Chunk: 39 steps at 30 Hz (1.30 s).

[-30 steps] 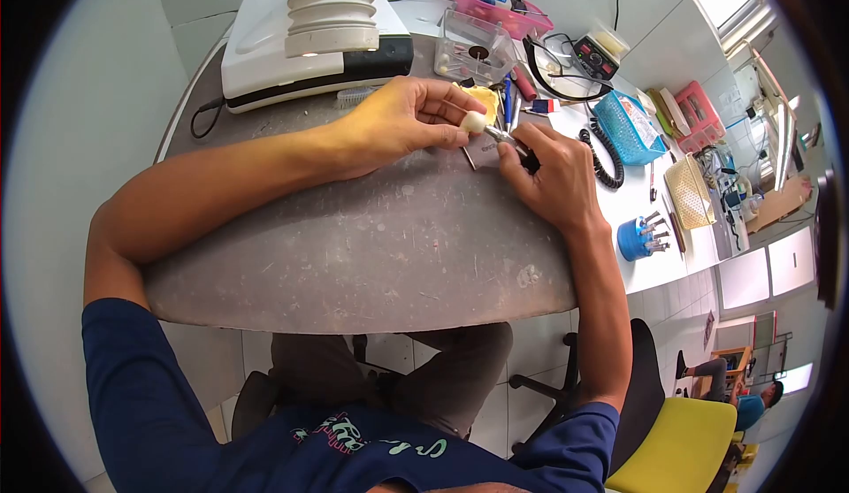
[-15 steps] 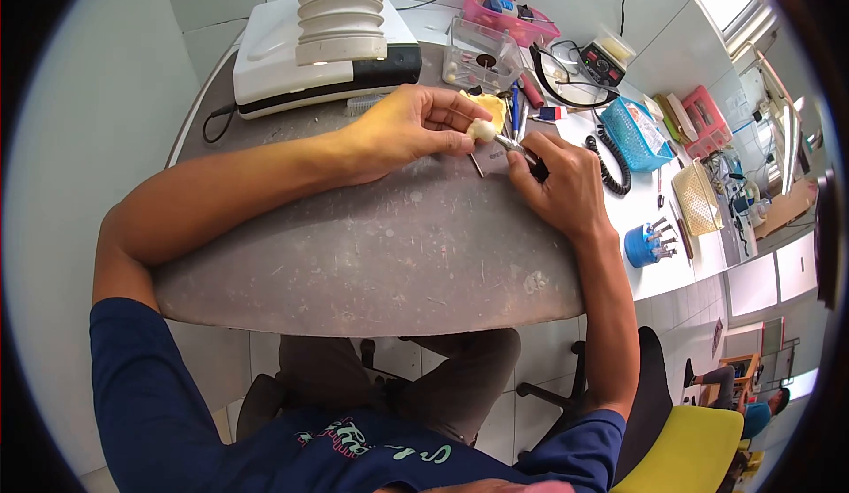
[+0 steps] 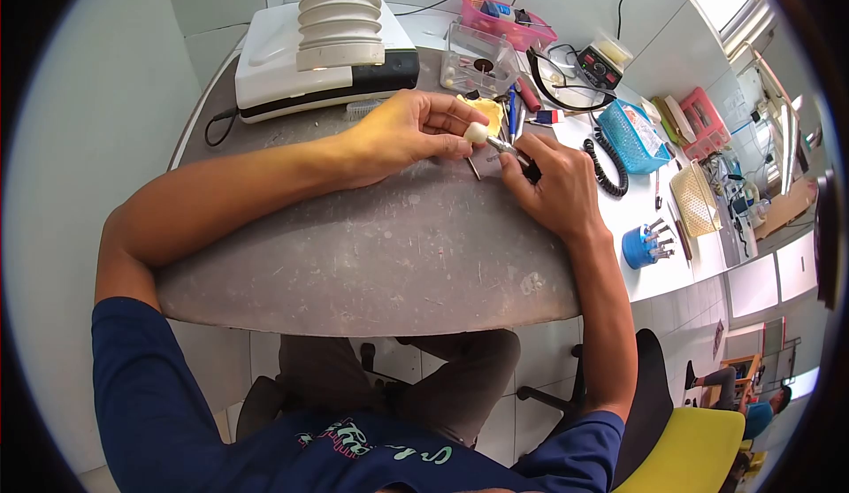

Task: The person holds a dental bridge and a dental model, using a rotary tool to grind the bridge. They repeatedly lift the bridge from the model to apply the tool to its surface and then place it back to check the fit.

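Observation:
My left hand (image 3: pixel 409 130) pinches a small cream-white rounded piece (image 3: pixel 477 132) between thumb and fingertips, above the grey round worktable (image 3: pixel 371 254). My right hand (image 3: pixel 550 183) grips a slim metal handpiece (image 3: pixel 506 148) like a pen, its tip touching the white piece. A yellow cloth-like lump (image 3: pixel 486 104) lies just behind the fingers, and a small grey card (image 3: pixel 489 164) lies on the table under the tool.
A white and black suction unit (image 3: pixel 327 60) with a ribbed hose (image 3: pixel 340 7) stands at the back. A clear box (image 3: pixel 478 64), pink tray (image 3: pixel 517 20), blue basket (image 3: pixel 632 135), coiled black cord (image 3: pixel 601 161) and blue bur holder (image 3: pixel 638 245) crowd the right bench. A yellow chair (image 3: pixel 690 444) sits lower right.
Both hands stay together on the white piece, with only slight shifts of the handpiece tip. The view has tilted a little, moving the scene slightly down and to the right in the picture.

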Each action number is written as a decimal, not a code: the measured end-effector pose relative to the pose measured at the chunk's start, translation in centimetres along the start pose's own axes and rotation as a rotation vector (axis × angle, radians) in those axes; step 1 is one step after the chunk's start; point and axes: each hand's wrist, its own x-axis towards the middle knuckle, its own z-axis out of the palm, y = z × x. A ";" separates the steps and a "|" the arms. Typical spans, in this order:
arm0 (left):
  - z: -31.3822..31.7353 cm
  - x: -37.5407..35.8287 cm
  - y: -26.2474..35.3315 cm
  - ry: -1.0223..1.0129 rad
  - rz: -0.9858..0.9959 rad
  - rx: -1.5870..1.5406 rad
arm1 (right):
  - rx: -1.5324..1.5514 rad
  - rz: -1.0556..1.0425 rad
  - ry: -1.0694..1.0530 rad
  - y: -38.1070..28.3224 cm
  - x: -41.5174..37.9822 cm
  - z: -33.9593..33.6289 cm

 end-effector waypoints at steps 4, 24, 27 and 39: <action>0.1 -0.1 -0.1 0.016 0.006 -0.019 | -0.018 0.021 -0.002 0.2 0.0 0.0; -0.1 -0.1 -0.1 0.010 -0.007 -0.015 | -0.025 0.021 -0.006 0.1 -0.1 -0.2; -0.1 -0.1 -0.1 0.015 -0.016 -0.008 | -0.027 0.035 0.004 0.1 0.0 -0.1; 0.1 -0.1 0.1 0.035 -0.038 -0.022 | -0.043 0.037 0.027 0.2 -0.1 -0.1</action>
